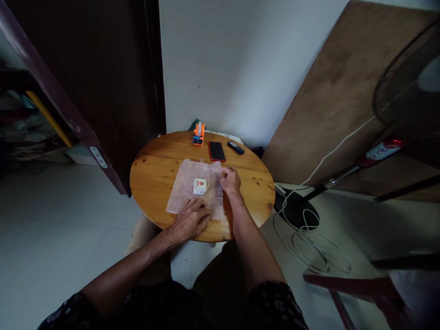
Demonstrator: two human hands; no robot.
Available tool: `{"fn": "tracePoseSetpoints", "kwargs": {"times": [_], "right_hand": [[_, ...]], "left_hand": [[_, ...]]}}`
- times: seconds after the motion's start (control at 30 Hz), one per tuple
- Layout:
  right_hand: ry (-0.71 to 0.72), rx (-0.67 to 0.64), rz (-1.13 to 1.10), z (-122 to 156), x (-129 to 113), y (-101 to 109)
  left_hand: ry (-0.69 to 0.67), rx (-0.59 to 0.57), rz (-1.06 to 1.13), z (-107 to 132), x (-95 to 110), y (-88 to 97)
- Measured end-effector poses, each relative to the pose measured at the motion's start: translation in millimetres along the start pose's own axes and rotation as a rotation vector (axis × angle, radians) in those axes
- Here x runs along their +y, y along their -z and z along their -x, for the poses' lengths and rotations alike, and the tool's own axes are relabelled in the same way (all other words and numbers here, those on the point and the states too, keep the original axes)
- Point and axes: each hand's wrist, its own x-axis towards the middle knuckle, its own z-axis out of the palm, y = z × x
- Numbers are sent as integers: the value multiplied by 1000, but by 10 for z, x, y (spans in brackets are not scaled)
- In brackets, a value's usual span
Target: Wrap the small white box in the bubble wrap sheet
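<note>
A sheet of clear bubble wrap (182,183) lies spread on a round wooden table (147,169). On top of it, near its middle, sits a small white box (200,186) with a red mark and printed text. My left hand (192,218) rests at the sheet's front edge, just below the box, its bent fingers spread over the wrap. At the right edge, my right hand (230,180) has its fingers closed on the bubble wrap, which is raised and crumpled there. Part of the right edge is hidden behind that hand.
At the table's back stand an orange tape dispenser (198,133), a dark phone with a red edge (216,151) and a small dark handset (235,147). A wall lies behind. Right of the table are a standing fan (381,151) and a coiled pale cable (316,247) on the floor.
</note>
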Motion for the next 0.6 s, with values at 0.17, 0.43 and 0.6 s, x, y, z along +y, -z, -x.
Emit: {"fn": "tracePoseSetpoints", "kwargs": {"times": [0.17, 0.43, 0.6], "right_hand": [[319, -203, -315, 92, -256, 233], [444, -412, -133, 473, -406, 284], [208, -1, -186, 426, 34, 573]], "left_hand": [[-17, 15, 2, 6, -25, -31], [-6, 39, 5, -3, -55, -73], [-15, 38, 12, 0, -47, -54]]}}
